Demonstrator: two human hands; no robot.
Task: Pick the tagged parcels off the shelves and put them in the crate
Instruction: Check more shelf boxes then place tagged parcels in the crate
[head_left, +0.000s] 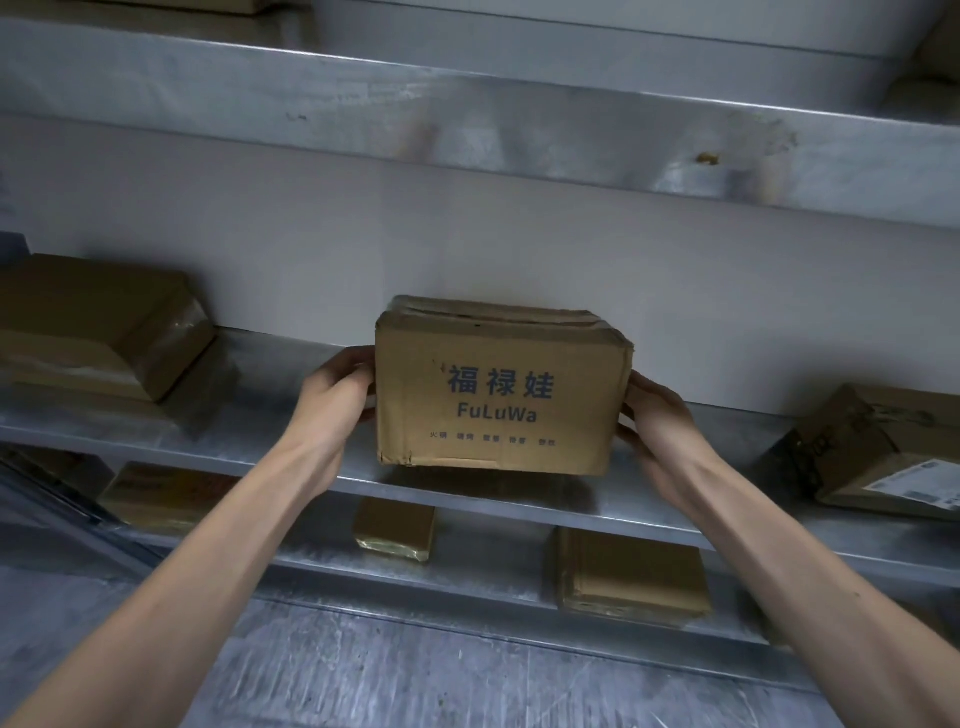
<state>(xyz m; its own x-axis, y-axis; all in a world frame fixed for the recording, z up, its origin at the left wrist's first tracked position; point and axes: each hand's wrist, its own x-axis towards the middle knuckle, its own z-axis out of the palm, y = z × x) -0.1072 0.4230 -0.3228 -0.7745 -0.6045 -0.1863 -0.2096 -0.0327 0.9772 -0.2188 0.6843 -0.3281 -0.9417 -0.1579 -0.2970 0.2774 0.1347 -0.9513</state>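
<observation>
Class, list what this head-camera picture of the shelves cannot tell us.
Head view:
- Crate: out of frame.
- FuLuWa box: any tag is hidden on the faces turned away; small print blurred.
- Left hand and right hand: fingers partly hidden behind the box's sides.
- Right parcel: cut off by the right edge, label too small.

Storeroom: steel shelves (467, 499), cardboard parcels (631, 574)

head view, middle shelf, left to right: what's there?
brown taped parcels → left hand → FuLuWa box, held by both hands → right hand → parcel with white label
</observation>
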